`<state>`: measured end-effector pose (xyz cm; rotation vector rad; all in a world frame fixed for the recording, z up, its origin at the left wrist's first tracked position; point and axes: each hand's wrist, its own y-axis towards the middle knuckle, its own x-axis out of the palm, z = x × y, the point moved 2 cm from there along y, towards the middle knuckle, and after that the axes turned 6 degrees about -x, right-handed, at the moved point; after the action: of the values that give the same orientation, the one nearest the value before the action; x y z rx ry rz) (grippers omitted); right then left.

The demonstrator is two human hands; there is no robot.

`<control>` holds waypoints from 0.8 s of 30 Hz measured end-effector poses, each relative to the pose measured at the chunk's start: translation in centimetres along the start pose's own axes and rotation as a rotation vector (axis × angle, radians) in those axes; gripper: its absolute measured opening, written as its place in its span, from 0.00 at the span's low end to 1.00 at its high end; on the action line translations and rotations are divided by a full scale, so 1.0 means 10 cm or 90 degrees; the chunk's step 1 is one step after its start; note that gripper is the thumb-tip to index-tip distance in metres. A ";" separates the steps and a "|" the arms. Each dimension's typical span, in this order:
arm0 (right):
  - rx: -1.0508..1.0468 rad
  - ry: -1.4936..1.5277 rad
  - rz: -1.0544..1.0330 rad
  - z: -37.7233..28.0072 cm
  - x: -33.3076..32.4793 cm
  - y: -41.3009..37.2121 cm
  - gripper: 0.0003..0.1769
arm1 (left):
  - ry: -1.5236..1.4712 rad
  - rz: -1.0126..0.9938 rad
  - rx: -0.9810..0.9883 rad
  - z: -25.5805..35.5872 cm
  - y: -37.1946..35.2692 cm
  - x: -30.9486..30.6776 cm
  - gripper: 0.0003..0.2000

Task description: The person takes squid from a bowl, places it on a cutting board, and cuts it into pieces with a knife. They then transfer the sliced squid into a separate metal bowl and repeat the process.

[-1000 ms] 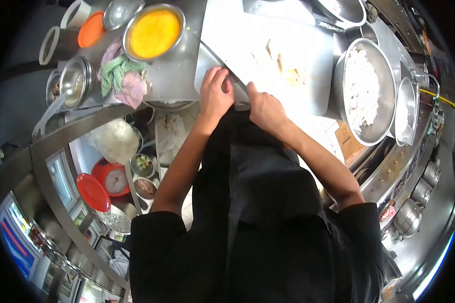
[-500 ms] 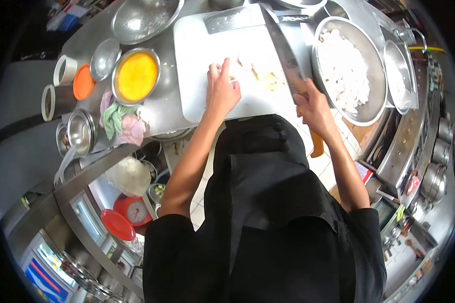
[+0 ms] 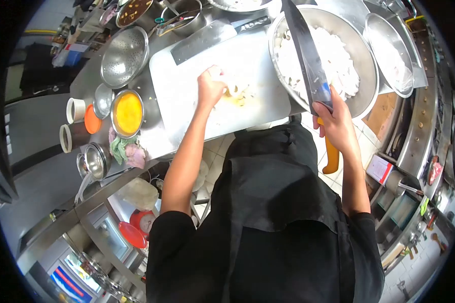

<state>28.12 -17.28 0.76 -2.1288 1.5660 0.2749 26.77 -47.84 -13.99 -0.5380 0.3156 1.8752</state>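
Observation:
My right hand point(image 3: 337, 121) grips a large knife point(image 3: 309, 55) with a yellow-orange handle. Its long blade points away from me, above the near-left part of a big steel bowl point(image 3: 366, 91) of white chopped pieces point(image 3: 341, 65). Over the white cutting board point(image 3: 177, 113), my left hand point(image 3: 211, 90) has its fingers curled together beside small yellowish scraps point(image 3: 241, 96). What those fingers hold, if anything, I cannot make out. A cleaver point(image 3: 205, 42) with a black handle lies flat along the board's far edge.
Left of the board stand a steel bowl of yellow liquid point(image 3: 129, 114), a colander point(image 3: 125, 56) and crumpled cloths point(image 3: 128, 151). Pots point(image 3: 186, 20) line the back. Another steel bowl point(image 3: 388, 53) sits at the right, near the stove side.
My left hand's fingers have gone from partly spread to curled in beside the scraps. The knife in my right hand has moved right, from over the board to over the bowl. The view has shifted.

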 end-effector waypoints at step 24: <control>-0.040 0.117 -0.124 1.38 -2.32 0.71 0.31 | -0.158 -0.217 -0.259 2.49 0.65 1.22 0.08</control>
<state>15.55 7.37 -2.99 -2.3937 1.4493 0.0647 11.87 -28.82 1.00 -0.5799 -0.3128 1.6493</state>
